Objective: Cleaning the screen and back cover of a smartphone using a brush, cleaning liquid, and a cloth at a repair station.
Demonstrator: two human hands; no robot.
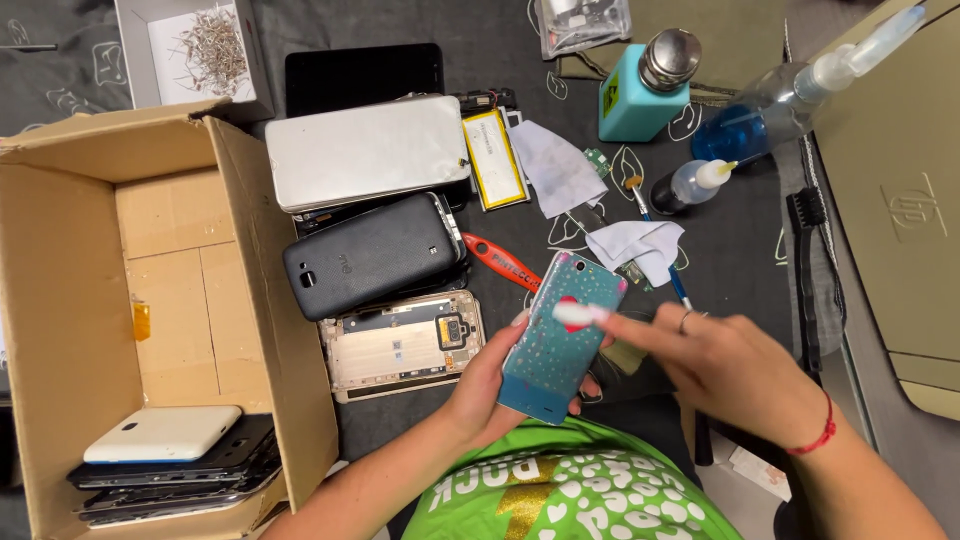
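Observation:
My left hand [487, 385] grips a phone with a teal dotted back cover [562, 335], held tilted above the dark mat. My right hand [735, 368] pinches a small white pad [578, 313] and presses it against the upper part of that cover, over a red mark. A ring sits on one finger of my right hand and a red string bracelet on its wrist.
Beside the phone lie a black phone [370, 255], a silver tablet back [368, 150], an opened device [400, 345], a yellow-edged battery [493, 158], a red tool [500, 262] and white wipes [635, 245]. Cardboard box [265, 290] with stacked phones at left. Bottles [645, 90] and black brush [808, 270] at right.

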